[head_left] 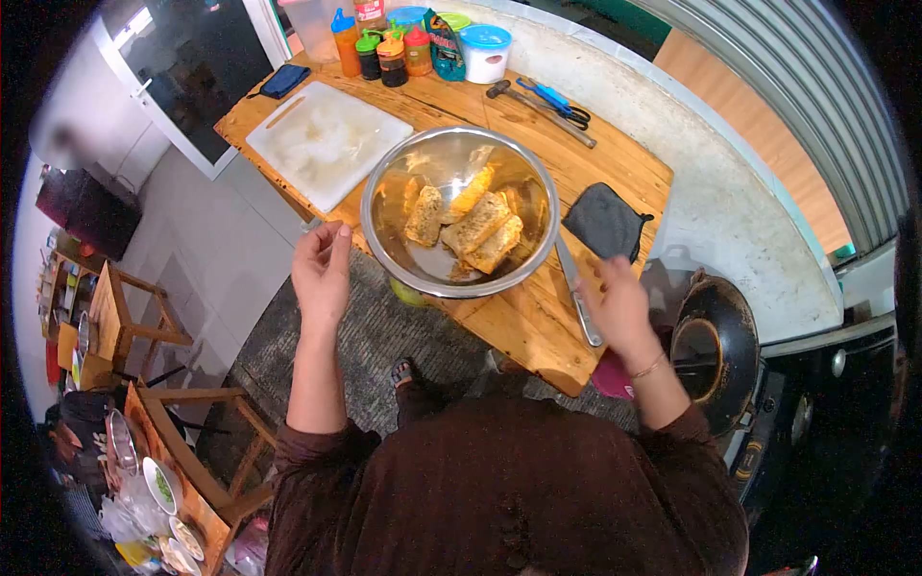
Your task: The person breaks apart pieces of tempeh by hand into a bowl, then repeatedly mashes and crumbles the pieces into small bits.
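Note:
A shiny metal bowl [384, 259] stands on the wooden table in front of me. In it lie several yellow-and-brown chunks [480, 226] with a rough, pitted surface; I cannot make out their kind. My left hand [322, 274] is raised just left of the bowl's near rim, apart from it, thumb and fingers loosely bent with nothing in them. To the right of the bowl, my right hand [619, 307] is blurred by motion, its fingers apart and nothing visible in them. Close by that hand, a knife [580, 293] lies along the table.
A white cutting board [331, 144] lies left of the bowl. Sauce bottles [392, 60] and a white tub [485, 56] line the back. A hammer [543, 113], blue-handled scissors [557, 101] and a dark cloth [608, 221] lie right; a wok [713, 350] stands beyond. Another person [82, 432] is at lower left.

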A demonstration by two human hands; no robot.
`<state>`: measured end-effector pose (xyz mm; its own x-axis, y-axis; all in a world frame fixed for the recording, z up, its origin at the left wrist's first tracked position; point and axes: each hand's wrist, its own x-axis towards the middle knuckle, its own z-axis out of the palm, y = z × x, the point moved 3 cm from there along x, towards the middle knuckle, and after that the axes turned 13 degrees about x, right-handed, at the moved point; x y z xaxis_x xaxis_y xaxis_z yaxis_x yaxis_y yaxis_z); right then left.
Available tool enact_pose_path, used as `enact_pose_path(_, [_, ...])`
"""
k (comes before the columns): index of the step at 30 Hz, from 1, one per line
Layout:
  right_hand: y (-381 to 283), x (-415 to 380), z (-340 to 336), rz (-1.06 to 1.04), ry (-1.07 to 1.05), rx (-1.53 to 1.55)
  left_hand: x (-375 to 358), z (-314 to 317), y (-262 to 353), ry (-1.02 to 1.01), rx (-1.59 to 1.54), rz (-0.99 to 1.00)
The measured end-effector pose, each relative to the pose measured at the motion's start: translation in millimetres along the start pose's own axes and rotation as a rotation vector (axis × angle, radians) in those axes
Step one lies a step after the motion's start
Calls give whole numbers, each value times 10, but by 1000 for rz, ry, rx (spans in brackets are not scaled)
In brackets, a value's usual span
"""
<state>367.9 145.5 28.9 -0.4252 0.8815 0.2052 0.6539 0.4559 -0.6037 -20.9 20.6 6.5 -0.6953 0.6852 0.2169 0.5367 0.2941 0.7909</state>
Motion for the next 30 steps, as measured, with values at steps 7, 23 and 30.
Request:
enact_pose_path(7, [-833, 1457, 223, -34, -423, 204, 733, 451, -315, -182, -118, -51])
enact_pose_path(23, [-1079, 1931, 1436, -47, -449, -195, 888, 565, -126, -311, -118, 383])
enact_pose_path(30, [-1163, 1811, 1037, -110, -411, -49, 864, 493, -62, -293, -156, 344])
